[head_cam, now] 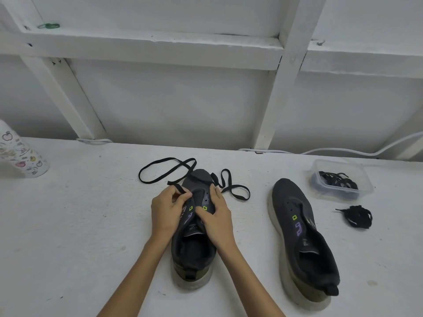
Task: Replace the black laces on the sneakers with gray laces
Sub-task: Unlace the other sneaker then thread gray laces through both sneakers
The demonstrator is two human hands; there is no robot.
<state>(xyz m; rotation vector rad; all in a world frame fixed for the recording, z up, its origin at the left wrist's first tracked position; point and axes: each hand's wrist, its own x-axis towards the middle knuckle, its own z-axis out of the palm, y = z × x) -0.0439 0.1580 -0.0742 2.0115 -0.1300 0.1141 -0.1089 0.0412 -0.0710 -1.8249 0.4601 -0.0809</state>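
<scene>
As I look down through the head camera, a white worktop (80, 225) fills the lower half of the view, with white panels and beams behind it. A dark gray sneaker (194, 250) stands in the middle, heel toward me and toe pointing away, between two bare forearms.

The left hand (168, 209) rests against the sneaker's left side near the upper eyelets. Its grip is closed, with thumb and forefinger pinching one end of a black flat lace (160, 170). The right hand (217, 213) holds the opposite side, its thumb pressed on the eyelet strip beside a green patch and its fingers curled round the outside of the upper.

The lace runs out past the toe on both sides. It lies in a long loop on the worktop to the left of the toe and in a smaller looping tangle to the right. I cannot tell whether the right fingertips also touch it.

A second sneaker (304, 243) of the same kind stands well apart to the right, heel toward me, unlaced. Beyond it, near the back right of the worktop, sits a clear plastic tub (368, 186) holding a heap of dark laces (336, 180). Just in front of the tub, a bunched black lace (358, 217) lies loose on the worktop.

At the far left edge stands a white bottle (21, 154) printed with fruit drawings. A white cable (357, 152) trails along the back edge.
</scene>
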